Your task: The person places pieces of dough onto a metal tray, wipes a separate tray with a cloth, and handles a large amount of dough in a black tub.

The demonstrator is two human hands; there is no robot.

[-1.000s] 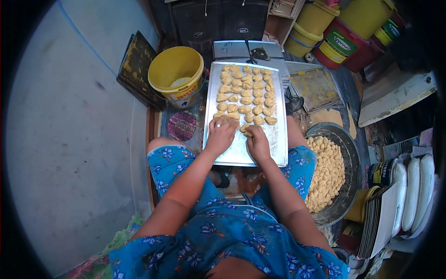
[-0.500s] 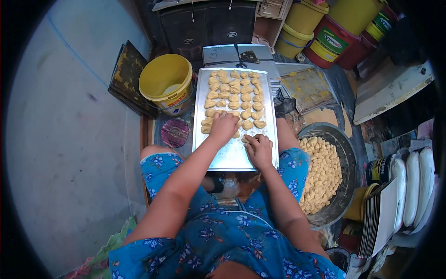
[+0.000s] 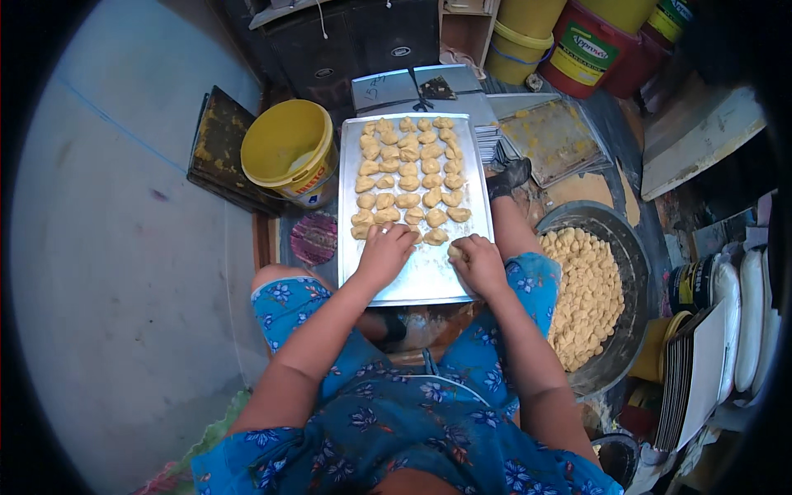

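Taking the metal tray (image 3: 433, 285) as the clock's centre, rows of pale yellow dough pieces (image 3: 409, 182) fill it from twelve o'clock down toward six. The left hand (image 3: 386, 254) lies at seven o'clock, palm down, fingers curved over the nearest row; its fingertips meet a piece there, though I cannot tell whether they grip it or only rest on it. The right hand (image 3: 480, 266) is at about half past four, thumb and fingers pinching a small lump (image 3: 455, 251) just above or on the metal; the contact is too small to judge.

A dark basin (image 3: 646, 285) heaped with more lumps (image 3: 582, 297) sits at four o'clock, beside the right leg. A yellow bucket (image 3: 280, 142) stands at ten, and a grey box (image 3: 384, 89) lies at twelve.

Several pieces nearly touch, so a sideways push from the left fingers could press neighbours together or flatten them. A loose pinch could let the right hand's lump slip out of line. The tray's near end lies between the knees, so a knocking leg might jolt it and shift the rows.
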